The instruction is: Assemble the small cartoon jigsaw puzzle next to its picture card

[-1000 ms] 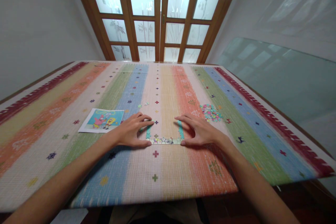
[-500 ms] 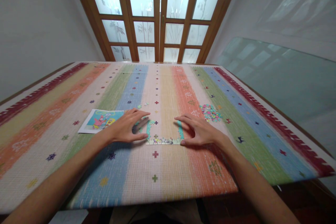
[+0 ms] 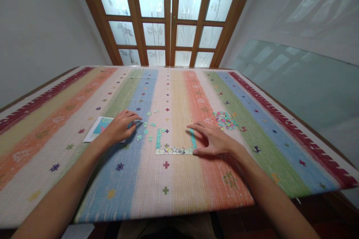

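The cloth-covered counter (image 3: 182,183) fills most of the view, its stripes of blue, cream, yellow, orange, green and dark red running away from the person; beyond its far edge stand wooden doors (image 3: 168,26) with frosted panes bearing plant designs; a pale glassy panel (image 3: 297,89) lines the wall on the right, catching reflections of panes.

Two bare forearms reach in from the near corners; the left hand (image 3: 119,127) is over the right part of a picture sheet (image 3: 98,129), hiding much of its print, and whether it rests on the paper I cannot tell; its fingers are loosely spread and bent, the index pointing toward scattered pieces, with nothing visible in their grasp; the right hand (image 3: 211,138) arches around the right side of the puzzle border, fingers parted, thumb at the near right corner and index by the far end of that side.

The puzzle border (image 3: 174,151) lies flat in front of the person, a three-sided frame open at the far side, with teal sides and a pale, speckled near row; a multicoloured pile of pieces (image 3: 225,120) sits beyond the right hand; smallest, several loose pieces (image 3: 146,131), mostly teal and green, lie between the left hand and the border.
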{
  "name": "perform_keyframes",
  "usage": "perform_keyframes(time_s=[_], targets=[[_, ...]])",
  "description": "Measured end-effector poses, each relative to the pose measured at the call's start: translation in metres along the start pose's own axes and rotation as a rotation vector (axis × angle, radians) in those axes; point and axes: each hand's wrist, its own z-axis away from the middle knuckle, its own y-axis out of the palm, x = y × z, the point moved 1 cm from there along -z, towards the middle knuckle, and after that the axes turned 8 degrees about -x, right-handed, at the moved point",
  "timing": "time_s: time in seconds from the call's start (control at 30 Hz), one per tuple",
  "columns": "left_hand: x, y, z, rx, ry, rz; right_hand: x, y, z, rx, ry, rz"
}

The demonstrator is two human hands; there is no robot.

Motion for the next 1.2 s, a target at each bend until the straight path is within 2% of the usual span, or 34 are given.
perform_keyframes(time_s=[0.23, 0.53, 0.8, 1.03, 1.2], targets=[[0.005, -0.008, 0.015, -0.035, 0.006, 0.016, 0.001, 0.000, 0.000, -0.001, 0.005, 0.005], [-0.019, 0.005, 0.010, 0.013, 0.046, 0.011, 0.000, 0.001, 0.001, -0.002, 0.004, -0.004], [-0.015, 0.011, 0.010, 0.007, 0.004, -0.008, 0.000, 0.003, 0.001, -0.018, 0.013, 0.012], [-0.005, 0.019, -0.013, -0.104, -0.136, -0.046, -0.001, 0.003, 0.000, -0.015, 0.018, 0.000], [-0.003, 0.029, -0.034, -0.060, -0.191, -0.119, 0.000, 0.002, 0.000, -0.004, 0.029, 0.007]])
